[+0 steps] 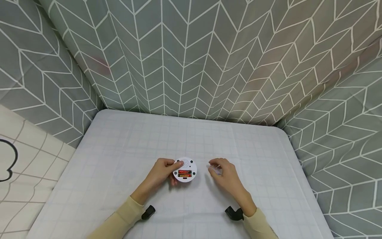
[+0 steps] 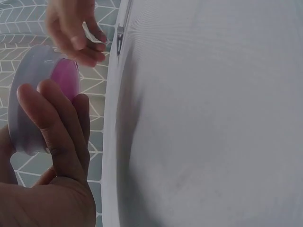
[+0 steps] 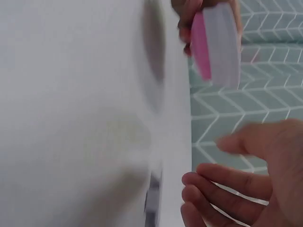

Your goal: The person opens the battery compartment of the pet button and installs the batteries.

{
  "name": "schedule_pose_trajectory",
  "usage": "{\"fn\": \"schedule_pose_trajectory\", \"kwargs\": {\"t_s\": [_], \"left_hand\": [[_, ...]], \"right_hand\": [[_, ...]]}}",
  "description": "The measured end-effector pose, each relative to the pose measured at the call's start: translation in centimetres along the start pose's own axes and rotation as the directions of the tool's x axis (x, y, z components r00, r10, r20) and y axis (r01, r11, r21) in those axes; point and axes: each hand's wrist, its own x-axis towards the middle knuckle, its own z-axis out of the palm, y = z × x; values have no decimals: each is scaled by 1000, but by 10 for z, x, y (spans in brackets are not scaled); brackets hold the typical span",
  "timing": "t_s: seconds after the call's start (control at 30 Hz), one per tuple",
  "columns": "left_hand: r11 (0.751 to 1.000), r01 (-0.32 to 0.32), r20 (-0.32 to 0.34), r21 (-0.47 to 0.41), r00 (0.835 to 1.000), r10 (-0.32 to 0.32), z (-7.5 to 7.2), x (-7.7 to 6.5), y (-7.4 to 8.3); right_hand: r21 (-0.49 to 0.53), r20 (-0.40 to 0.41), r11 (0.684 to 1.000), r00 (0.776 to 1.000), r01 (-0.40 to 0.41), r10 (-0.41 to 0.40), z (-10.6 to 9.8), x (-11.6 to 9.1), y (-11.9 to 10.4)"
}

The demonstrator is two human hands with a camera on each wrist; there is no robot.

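Observation:
My left hand (image 1: 161, 171) grips a round white device (image 1: 192, 167), thumb on its flat face and fingers beneath. That face has small speaker holes, dark feet and an open battery compartment with red batteries (image 1: 184, 173) in it. The side away from the batteries is pink (image 2: 67, 78) in the left wrist view. To the right, apart from the device, my right hand (image 1: 225, 175) hovers over the table, its thumb and index finger parted. A small whitish piece (image 1: 219, 171) is tucked between its curled fingers and palm, mostly hidden; its kind cannot be made out.
A pale cloth covers the table (image 1: 185, 139) under both hands. Grey-green patterned curtains (image 1: 191, 59) hang behind and at the sides. Black wrist mounts (image 1: 148, 212) stick out inward from the sleeves. A pale tiled cloth (image 1: 24, 179) lies at the left.

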Motion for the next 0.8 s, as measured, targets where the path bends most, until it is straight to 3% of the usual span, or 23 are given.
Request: {"fn": "schedule_pose_trajectory", "kwargs": {"t_s": [0.27, 0.47, 0.8], "left_hand": [[1000, 3, 2, -10, 1000, -3, -3, 0, 1], [1000, -4, -1, -8, 1000, 4, -4, -1, 3], [1000, 18, -5, -1, 1000, -18, -2, -1, 2]], "right_hand": [[-152, 87, 985, 991, -87, 101, -11, -4, 17], [-156, 95, 984, 990, -91, 106, -19, -8, 26], [-124, 79, 990, 994, -61, 71, -15, -6, 34]]}}
